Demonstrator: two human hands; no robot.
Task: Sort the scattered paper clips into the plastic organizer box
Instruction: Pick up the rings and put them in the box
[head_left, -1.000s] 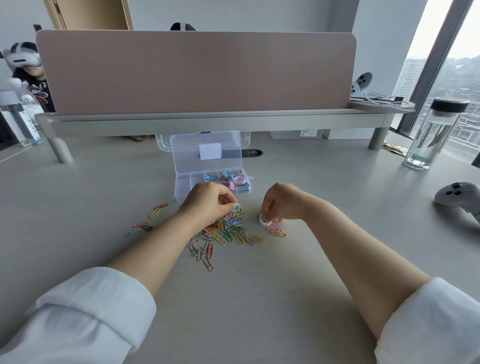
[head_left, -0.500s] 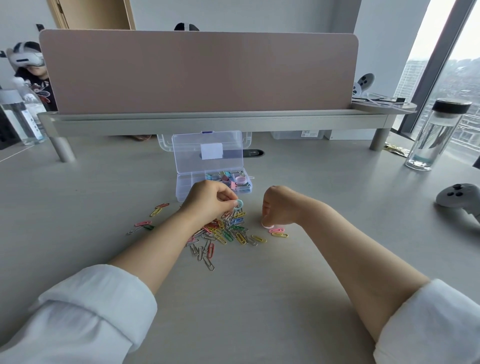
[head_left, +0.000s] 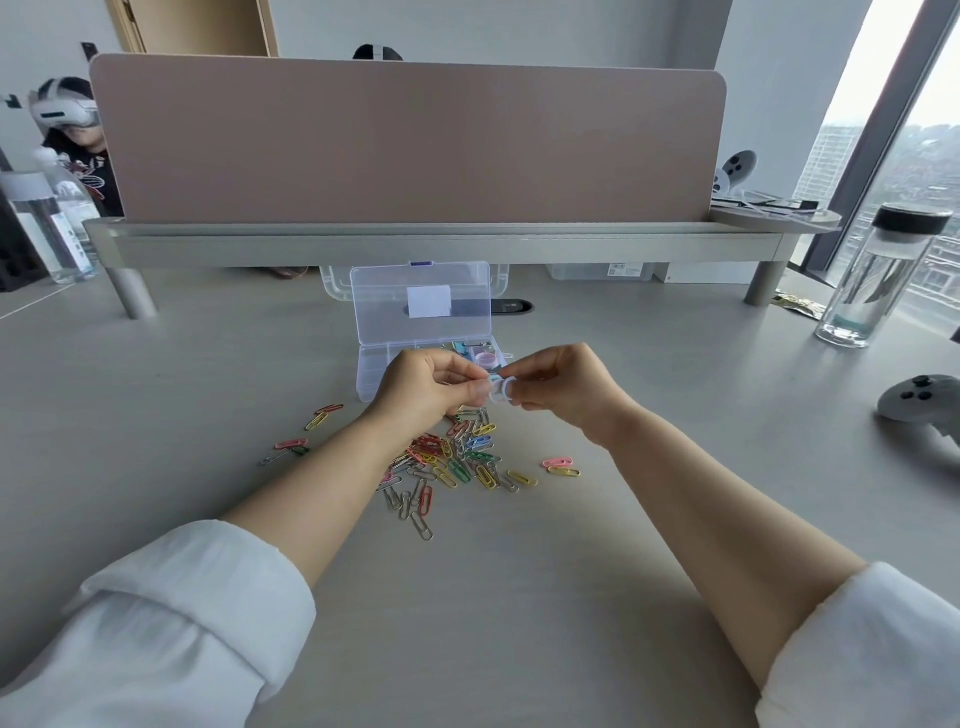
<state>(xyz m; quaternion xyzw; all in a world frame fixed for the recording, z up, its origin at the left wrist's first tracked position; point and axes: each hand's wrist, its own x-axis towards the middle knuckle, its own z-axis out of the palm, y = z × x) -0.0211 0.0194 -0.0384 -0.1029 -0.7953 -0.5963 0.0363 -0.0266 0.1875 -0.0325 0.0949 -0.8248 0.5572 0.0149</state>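
Observation:
My left hand (head_left: 423, 384) and my right hand (head_left: 563, 382) meet fingertip to fingertip above the table, just in front of the organizer box. My right hand pinches a small white ring (head_left: 502, 391). My left hand's fingers are closed on a small light-blue ring (head_left: 494, 372), mostly hidden by the fingers. The clear plastic organizer box (head_left: 375, 370) stands open with its lid (head_left: 421, 306) up; its right compartments hold a pink ring (head_left: 486, 358) and some clips. A pile of coloured paper clips (head_left: 457, 460) lies under my hands, with strays to the left (head_left: 292, 446) and right (head_left: 562, 466).
A raised shelf (head_left: 441, 241) with a pink divider panel crosses the desk behind the box. A glass bottle (head_left: 878, 280) and a grey controller (head_left: 922, 405) sit at the right. Bottles (head_left: 47, 228) stand at far left, near a person wearing a headset (head_left: 67, 111).
My right hand lifted the white ring off the table and moved up and left. My left hand rose slightly, and the two now touch in front of the box.

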